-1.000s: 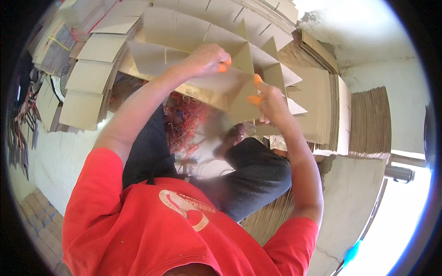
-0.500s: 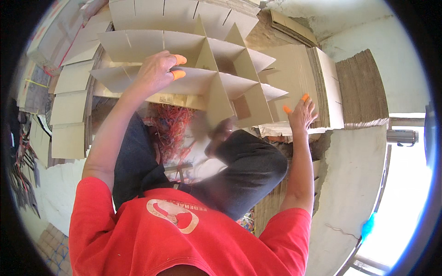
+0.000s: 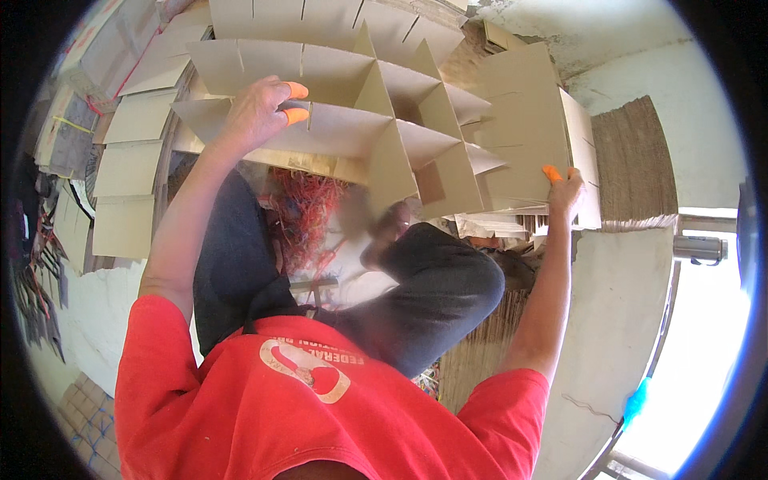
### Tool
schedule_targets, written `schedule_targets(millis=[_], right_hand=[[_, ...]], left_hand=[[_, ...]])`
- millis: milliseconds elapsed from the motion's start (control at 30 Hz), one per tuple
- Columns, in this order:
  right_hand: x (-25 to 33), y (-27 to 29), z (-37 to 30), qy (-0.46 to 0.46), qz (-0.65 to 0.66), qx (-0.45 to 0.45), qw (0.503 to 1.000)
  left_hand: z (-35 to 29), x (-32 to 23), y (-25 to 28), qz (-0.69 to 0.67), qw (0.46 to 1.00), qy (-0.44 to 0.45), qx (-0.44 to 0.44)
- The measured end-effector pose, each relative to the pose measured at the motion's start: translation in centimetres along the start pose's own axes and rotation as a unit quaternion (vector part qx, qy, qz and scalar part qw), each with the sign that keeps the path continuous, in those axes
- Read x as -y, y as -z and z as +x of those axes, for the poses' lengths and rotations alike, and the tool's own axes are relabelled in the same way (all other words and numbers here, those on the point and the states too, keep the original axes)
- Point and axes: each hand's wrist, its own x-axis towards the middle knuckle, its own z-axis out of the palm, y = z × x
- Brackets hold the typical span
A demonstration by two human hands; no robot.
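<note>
A partly interlocked cardboard divider grid (image 3: 344, 128) stands on the low work surface in front of me, its long slotted strips crossed by two shorter pieces. My left hand (image 3: 258, 114) is closed on the upper edge of the near long strip, beside one of its slots. Orange covers sit on its thumb and forefinger. To the right, a slotted cardboard sheet (image 3: 524, 120) is tilted up off its stack. My right hand (image 3: 566, 192) pinches that sheet's near right corner, its orange-tipped thumb on the face and its fingers round the edge.
Stacked slotted strips (image 3: 132, 164) stand on the left, with more strips (image 3: 328, 20) at the far side. Beyond my right hand rises a brown cardboard stack (image 3: 636, 164) by the wall. Red plastic strands (image 3: 300, 212) lie between my legs.
My right hand has moved right, closed on the sheet's corner and raised the sheet off the stack. My left hand stays at the near strip.
</note>
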Motion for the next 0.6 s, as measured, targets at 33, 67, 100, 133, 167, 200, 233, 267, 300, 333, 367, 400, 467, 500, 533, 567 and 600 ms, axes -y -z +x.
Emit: schedule_targets(millis=[33,67,100,133,167,200,233,267,300,333,367,400,467,500,533,567,600], right_hand=[[1.1,-0.3,-0.5,-0.010,-0.006,0.014,1.000],[0.4,-1.4,0.0,0.004,-0.047,0.001,0.999],[-0.8,-1.7,0.6,-0.056,-0.038,0.028,0.997],[1.3,-1.5,-0.3,-0.109,-0.019,0.068,0.992],[-0.7,-1.9,0.2,-0.091,0.005,-0.004,0.996],[-2.4,-2.2,0.8,-0.072,0.029,-0.077,0.994],[-1.9,-1.9,0.6,-0.124,0.166,-0.080,0.975],[-1.1,-0.9,0.3,-0.108,0.133,-0.096,0.981],[-0.2,0.2,0.1,-0.091,0.098,-0.112,0.985],[0.8,1.9,0.3,-0.072,0.064,-0.136,0.986],[2.0,3.3,0.4,-0.052,0.069,-0.156,0.984],[3.0,4.9,0.4,-0.032,0.070,-0.176,0.981],[4.1,7.0,0.7,0.007,0.062,-0.212,0.975],[4.5,7.6,1.1,0.028,0.053,-0.228,0.972],[5.3,8.1,1.5,0.049,0.049,-0.243,0.968],[6.8,8.7,1.5,0.067,0.064,-0.243,0.966],[8.3,9.5,1.0,0.085,0.080,-0.242,0.963]], left_hand=[[-0.2,0.4,0.0,0.003,1.000,-0.026,-0.016],[-0.2,0.6,-0.2,0.003,0.998,-0.056,-0.036],[-0.2,0.8,-0.2,0.003,0.995,-0.086,-0.056],[-0.8,1.2,0.2,0.008,0.996,-0.067,-0.054],[-0.7,0.9,0.2,-0.001,0.997,-0.060,-0.056],[-0.6,0.8,0.2,-0.009,0.997,-0.054,-0.057],[-1.0,1.1,0.5,-0.010,0.997,-0.049,-0.063],[-1.2,1.4,0.9,-0.014,0.997,-0.045,-0.068],[-1.3,1.7,1.2,-0.018,0.996,-0.042,-0.073],[-1.2,2.1,1.3,-0.014,0.995,-0.053,-0.078],[-1.3,2.6,1.6,-0.006,0.995,-0.060,-0.081],[-1.4,2.9,1.7,0.000,0.994,-0.067,-0.082],[-1.3,2.6,1.9,-0.008,0.996,-0.064,-0.069],[-1.3,2.5,1.9,-0.012,0.996,-0.062,-0.064],[-1.3,2.8,1.8,-0.010,0.996,-0.067,-0.065],[-1.5,3.5,1.4,-0.006,0.995,-0.068,-0.067],[-1.7,4.1,1.2,-0.001,0.995,-0.068,-0.069]])
